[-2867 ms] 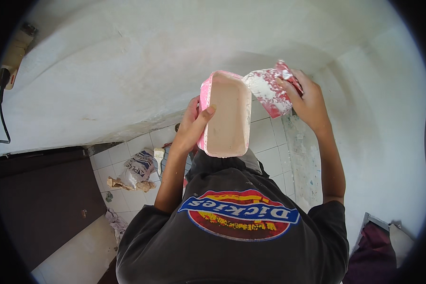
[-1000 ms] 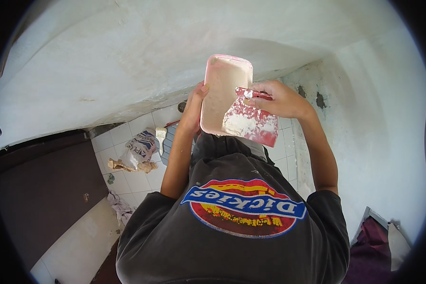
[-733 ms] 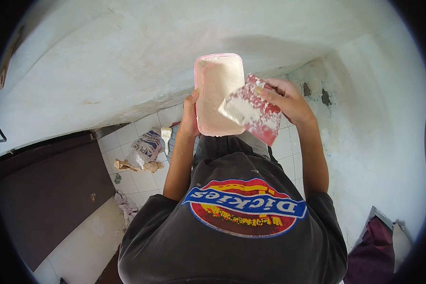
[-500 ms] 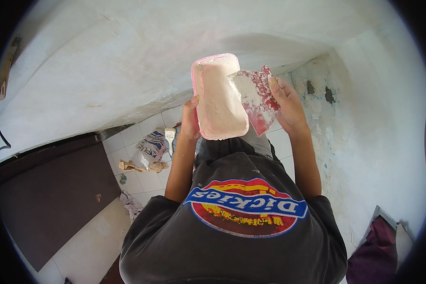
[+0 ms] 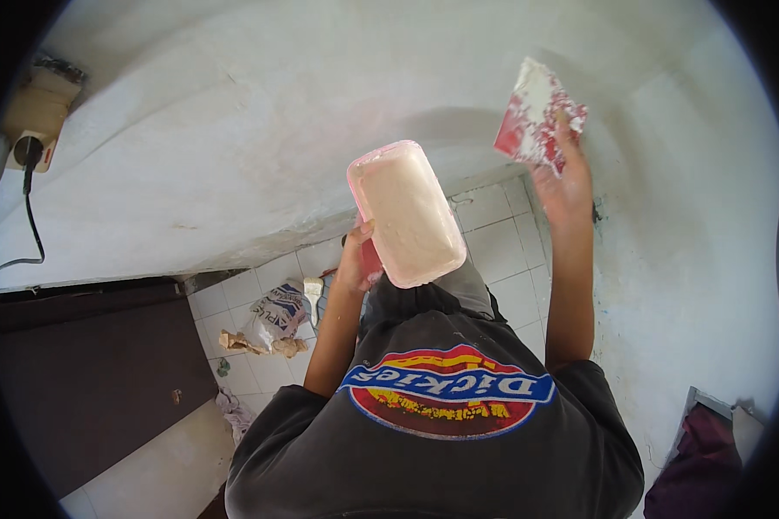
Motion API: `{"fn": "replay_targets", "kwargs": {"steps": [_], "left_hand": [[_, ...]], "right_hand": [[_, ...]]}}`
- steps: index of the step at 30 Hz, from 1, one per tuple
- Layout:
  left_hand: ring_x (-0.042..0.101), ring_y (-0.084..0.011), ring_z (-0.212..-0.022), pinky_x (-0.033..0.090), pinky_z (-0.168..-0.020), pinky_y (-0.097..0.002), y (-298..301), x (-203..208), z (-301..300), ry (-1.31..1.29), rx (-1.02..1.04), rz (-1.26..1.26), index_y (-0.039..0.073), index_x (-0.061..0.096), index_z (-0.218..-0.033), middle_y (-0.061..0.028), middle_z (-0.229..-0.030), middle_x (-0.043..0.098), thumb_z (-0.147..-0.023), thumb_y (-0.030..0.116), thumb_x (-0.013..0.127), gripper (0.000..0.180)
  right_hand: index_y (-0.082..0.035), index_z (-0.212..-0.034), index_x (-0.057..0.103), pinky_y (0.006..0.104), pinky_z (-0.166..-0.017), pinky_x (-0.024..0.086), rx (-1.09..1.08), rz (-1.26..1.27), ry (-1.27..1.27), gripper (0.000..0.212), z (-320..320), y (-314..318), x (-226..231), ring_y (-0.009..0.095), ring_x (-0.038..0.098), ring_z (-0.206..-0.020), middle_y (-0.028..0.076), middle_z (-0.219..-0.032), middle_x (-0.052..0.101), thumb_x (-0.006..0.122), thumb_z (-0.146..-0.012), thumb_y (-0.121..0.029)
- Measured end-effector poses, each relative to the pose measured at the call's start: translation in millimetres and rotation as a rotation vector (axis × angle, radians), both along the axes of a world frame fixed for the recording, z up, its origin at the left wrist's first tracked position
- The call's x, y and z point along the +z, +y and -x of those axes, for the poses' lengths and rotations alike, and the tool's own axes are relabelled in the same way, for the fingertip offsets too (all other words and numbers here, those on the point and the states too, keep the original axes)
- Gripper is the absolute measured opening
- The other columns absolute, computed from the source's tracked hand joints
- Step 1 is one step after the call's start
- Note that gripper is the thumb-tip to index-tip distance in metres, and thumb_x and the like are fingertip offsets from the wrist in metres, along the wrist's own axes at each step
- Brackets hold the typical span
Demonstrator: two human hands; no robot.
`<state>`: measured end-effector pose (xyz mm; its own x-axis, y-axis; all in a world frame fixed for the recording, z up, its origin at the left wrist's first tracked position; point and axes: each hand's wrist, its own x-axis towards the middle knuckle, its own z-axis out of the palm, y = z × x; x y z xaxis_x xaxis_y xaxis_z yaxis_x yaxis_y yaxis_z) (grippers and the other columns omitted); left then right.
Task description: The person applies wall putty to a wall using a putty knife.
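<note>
Gripping the red scraper [image 5: 528,130] in the right hand [image 5: 567,177], lifted to the far right, well apart from the pink tub [image 5: 364,255]; half a second ago, just at its right rim. Still clasping the tub's left side in the left hand [image 5: 355,259], central, turned more askew now. Cannot make out most right fingers, behind the scraper, or left ones, under the tub. Can see left, on tiled floor [image 5: 244,374], a white brush [image 5: 312,298] beside a plastic bag [image 5: 277,310], with more floor blocked by the left forearm [image 5: 331,333].
</note>
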<state>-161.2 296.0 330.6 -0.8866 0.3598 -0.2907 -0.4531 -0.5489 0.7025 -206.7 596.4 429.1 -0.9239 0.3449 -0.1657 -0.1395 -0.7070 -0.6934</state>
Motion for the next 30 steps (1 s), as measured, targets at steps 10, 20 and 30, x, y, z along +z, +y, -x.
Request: {"fn": "replay_targets", "kwargs": {"steps": [10,20,30], "left_hand": [[0.054,-0.0214,-0.124,0.05,-0.097,-0.0364,5.6,17.7,2.5,0.112,0.026,-0.003,0.006,0.027,-0.148,-0.0111,-0.138,0.048,-0.091,0.036,0.063,0.074],[0.054,-0.0242,-0.124,0.049,-0.099,-0.0385,0.4,24.7,0.9,0.059,0.011,0.016,0.007,0.028,-0.148,-0.0119,-0.138,0.05,-0.087,0.035,0.065,0.076],[0.054,-0.0259,-0.122,0.049,-0.098,-0.0389,-6.2,14.4,8.7,0.034,0.014,0.024,0.005,0.03,-0.147,-0.0138,-0.136,0.05,-0.086,0.032,0.065,0.076]], "right_hand": [[-0.004,-0.131,0.054,0.0338,-0.101,0.047,-0.137,-0.117,0.121,0.038,41.8,6.6,49.4,0.016,0.057,-0.115,0.004,-0.126,0.059,0.06,-0.098,-0.024],[0.003,-0.112,0.061,0.0486,-0.079,0.042,-0.999,-1.659,0.293,0.027,117.5,-25.8,62.1,0.039,0.05,-0.087,0.019,-0.09,0.053,0.057,-0.087,-0.006],[0.0,-0.119,0.062,0.0422,-0.081,0.044,-0.826,-1.274,0.349,0.033,88.3,-29.7,54.1,0.033,0.054,-0.089,0.016,-0.092,0.055,0.058,-0.087,-0.004]]}}
